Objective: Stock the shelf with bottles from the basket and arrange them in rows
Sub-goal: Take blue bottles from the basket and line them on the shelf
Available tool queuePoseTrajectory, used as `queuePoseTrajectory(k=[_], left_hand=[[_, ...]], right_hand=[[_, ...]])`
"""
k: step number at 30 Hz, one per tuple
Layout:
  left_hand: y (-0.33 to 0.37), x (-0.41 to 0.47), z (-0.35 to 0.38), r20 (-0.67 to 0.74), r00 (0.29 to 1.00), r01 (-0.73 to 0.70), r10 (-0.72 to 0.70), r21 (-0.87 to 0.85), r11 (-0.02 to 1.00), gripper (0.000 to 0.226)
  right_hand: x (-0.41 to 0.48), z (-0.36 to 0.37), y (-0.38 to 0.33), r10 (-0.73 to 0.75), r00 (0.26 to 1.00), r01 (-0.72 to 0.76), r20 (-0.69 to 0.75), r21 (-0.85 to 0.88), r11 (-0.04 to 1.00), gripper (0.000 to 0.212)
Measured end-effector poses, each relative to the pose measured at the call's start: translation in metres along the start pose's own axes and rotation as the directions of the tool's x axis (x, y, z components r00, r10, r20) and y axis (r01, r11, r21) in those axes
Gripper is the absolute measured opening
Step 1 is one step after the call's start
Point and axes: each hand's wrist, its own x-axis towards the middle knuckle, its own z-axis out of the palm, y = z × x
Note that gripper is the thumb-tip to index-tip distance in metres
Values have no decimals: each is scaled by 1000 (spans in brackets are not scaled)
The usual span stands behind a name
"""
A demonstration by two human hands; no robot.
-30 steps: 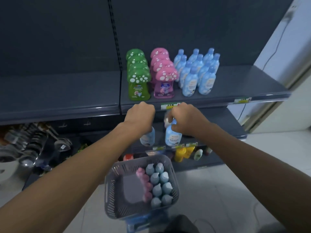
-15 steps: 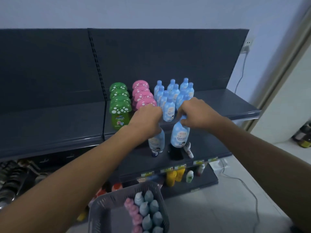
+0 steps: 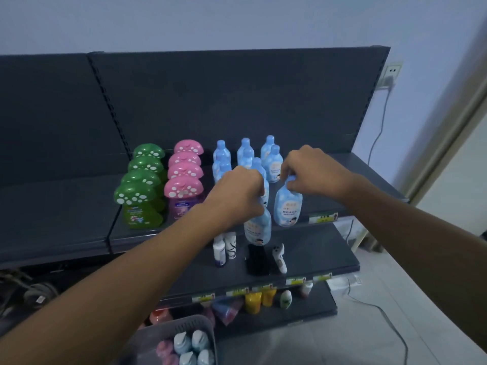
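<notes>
Shelf (image 3: 147,233) edge: hands (image 3: 237,196) (image 3: 313,175) grip bottles (image 3: 257,227) (image 3: 287,206).

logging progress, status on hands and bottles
Left grip holds blue bottle, right grip holds second bottle. Both at shelf front, not set down. Stocked rows close behind.

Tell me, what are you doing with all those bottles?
A person is stocking a shop shelf. The left hand grips a blue bottle by its top, and the right hand grips a second blue bottle, both at the front of the top shelf near the blue rows. Green mushroom-capped bottles and pink ones stand in rows beside them. More bottles sit in the basket below.
</notes>
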Motion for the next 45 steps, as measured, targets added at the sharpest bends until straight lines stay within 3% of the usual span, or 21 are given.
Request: queuePoseTrajectory(k=[17,33,45], left_hand=[[47,124,40,-57,983,170,-175,-80,982,14],[31,169,72,18,949,317,-316,-66,946,28],[28,174,76,19,947,318,-319,-161,934,24]], right_hand=[[112,25,110,-133,990,128,48,88,988,17],[171,55,120,-207,976,191,70,185,964,20],[181,57,123,-204,972,174,113,226,958,24]])
